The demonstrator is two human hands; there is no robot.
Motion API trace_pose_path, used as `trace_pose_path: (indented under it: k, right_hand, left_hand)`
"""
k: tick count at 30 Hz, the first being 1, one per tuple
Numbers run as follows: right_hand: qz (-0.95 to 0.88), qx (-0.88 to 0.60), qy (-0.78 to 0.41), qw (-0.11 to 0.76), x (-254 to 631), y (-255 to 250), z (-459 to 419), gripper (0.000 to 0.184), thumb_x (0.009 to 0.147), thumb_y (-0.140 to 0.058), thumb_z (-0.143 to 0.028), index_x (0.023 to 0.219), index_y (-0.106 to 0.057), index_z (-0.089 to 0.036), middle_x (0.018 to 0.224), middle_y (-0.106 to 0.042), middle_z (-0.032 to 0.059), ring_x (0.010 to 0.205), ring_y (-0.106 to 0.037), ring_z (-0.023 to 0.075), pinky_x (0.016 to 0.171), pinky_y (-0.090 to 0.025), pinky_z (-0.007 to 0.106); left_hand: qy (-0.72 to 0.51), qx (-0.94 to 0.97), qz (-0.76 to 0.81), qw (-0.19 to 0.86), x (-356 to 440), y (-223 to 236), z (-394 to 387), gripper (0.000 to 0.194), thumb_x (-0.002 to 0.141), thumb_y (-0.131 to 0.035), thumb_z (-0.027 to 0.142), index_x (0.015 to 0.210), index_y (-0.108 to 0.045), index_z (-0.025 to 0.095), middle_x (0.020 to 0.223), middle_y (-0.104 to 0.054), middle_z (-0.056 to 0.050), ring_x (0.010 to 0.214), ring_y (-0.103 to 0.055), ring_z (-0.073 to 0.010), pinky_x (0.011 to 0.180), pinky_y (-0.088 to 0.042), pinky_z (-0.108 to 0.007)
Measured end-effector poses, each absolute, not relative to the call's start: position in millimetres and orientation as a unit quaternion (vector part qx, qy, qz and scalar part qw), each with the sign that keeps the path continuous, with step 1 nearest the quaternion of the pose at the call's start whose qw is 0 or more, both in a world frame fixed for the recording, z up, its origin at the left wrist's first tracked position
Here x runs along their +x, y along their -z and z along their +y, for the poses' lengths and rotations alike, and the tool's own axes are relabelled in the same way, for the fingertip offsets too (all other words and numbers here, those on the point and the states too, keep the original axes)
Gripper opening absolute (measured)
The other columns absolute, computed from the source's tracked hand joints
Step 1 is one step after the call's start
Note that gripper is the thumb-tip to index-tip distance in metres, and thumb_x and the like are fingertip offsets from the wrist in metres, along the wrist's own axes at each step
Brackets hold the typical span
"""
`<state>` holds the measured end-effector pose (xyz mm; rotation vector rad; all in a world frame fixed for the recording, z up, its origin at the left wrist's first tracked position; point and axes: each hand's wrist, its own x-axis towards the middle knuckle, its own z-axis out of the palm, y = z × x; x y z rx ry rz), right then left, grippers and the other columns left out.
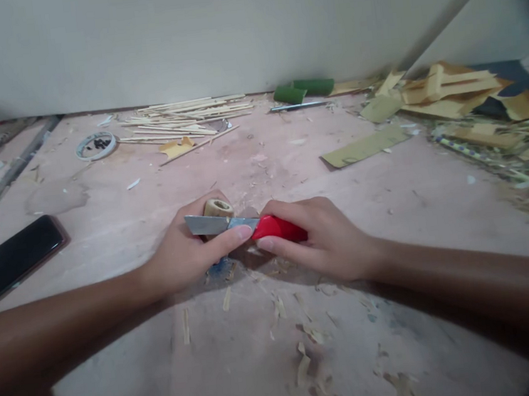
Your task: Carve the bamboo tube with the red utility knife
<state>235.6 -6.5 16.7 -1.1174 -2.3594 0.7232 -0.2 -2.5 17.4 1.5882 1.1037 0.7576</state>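
My right hand (320, 233) is closed around the red handle of a knife (208, 224), its blade pointing left. A short, pale, hollow piece of bamboo (218, 208) is gripped in my left hand (194, 246), with its open end facing up. The blade lies across the near side of the bamboo, and my left thumb presses on the blade near the handle. My left fingers hide most of the bamboo's lower part. Thin shavings (228, 297) lie scattered on the work surface below both hands.
A black phone (15, 259) lies at the left. Further back are a tape ring (96, 146) holding dark bits, thin bamboo sticks (181, 120), green bamboo tubes (312, 87) and a flat tan strip (365, 146). Crumpled brown paper (452, 90) heaps up at the right, before a pale wall (209, 33).
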Motion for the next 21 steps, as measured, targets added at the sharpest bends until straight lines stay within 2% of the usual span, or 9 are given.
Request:
trace_pose_path:
  k: [21]
  right_hand:
    - [-0.850, -0.405, -0.262, 0.211, 236.1, -16.1, -6.0, 0.031, 0.101, -0.059, -0.049, 0.093, -0.063, -0.020, 0.072, -0.065, -0.0009, 0.061, -0.054, 0.0143, 0.060, -0.029, 0.027]
  left_hand:
    - [-0.316, 0.662, 0.456, 0.503, 1.3, -17.8, -1.8, 0.026, 0.090, -0.074, 0.036, 0.080, -0.055, 0.021, 0.060, -0.057, 0.006, 0.053, -0.051, -0.0109, 0.052, -0.040, -0.025]
